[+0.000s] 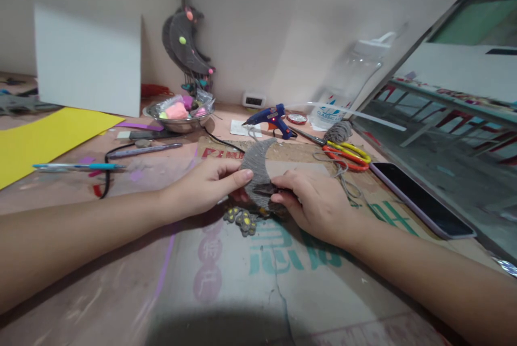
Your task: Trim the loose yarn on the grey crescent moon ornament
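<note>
Both my hands grip a grey yarn-wrapped crescent shape (pixel 258 165) just above the cardboard sheet (pixel 258 260). My left hand (pixel 208 184) pinches its left edge, thumb lying across the top. My right hand (pixel 311 198) holds its lower end with curled fingers. A loose strand of grey yarn (pixel 345 181) trails from the piece toward a yarn ball (pixel 338 131). Small grey and yellow bits (pixel 242 220) lie under my hands.
A blue glue gun (pixel 271 118), orange-yellow scissors (pixel 347 154) and a phone (pixel 420 200) lie to the right. A metal bowl (pixel 180 117) of coloured pieces, a finished dark crescent decoration (pixel 188 44), yellow paper (pixel 44 138), a pen (pixel 76 166) and a purple pencil (pixel 145 150) sit left and behind.
</note>
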`<state>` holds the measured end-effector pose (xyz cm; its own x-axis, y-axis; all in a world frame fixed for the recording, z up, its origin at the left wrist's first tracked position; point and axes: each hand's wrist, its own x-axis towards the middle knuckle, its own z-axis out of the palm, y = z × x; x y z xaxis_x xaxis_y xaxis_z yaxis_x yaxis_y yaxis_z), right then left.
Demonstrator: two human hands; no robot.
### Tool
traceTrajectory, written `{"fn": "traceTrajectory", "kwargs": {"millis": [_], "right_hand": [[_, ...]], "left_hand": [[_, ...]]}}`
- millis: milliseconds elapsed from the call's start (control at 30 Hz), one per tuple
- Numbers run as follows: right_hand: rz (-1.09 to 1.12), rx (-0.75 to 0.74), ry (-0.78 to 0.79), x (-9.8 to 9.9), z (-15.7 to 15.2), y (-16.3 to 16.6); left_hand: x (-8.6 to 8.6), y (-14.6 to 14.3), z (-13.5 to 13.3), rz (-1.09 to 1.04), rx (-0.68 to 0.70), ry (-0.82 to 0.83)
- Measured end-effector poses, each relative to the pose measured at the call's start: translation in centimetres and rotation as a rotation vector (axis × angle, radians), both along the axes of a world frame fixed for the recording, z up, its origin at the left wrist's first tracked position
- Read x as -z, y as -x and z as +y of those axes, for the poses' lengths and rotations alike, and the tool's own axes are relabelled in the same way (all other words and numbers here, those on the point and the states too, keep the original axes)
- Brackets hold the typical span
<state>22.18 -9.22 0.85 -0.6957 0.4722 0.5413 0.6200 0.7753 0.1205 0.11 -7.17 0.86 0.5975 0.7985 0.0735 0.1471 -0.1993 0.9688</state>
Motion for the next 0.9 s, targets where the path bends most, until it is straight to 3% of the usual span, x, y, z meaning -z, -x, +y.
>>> {"fn": "traceTrajectory", "kwargs": {"millis": [900], "right_hand": [[-0.051,0.031,0.012,-0.26,-0.14,0.28]], "left_hand": [[-0.26,0.06,-0.07,0.019,-0.005,-0.043]]}}
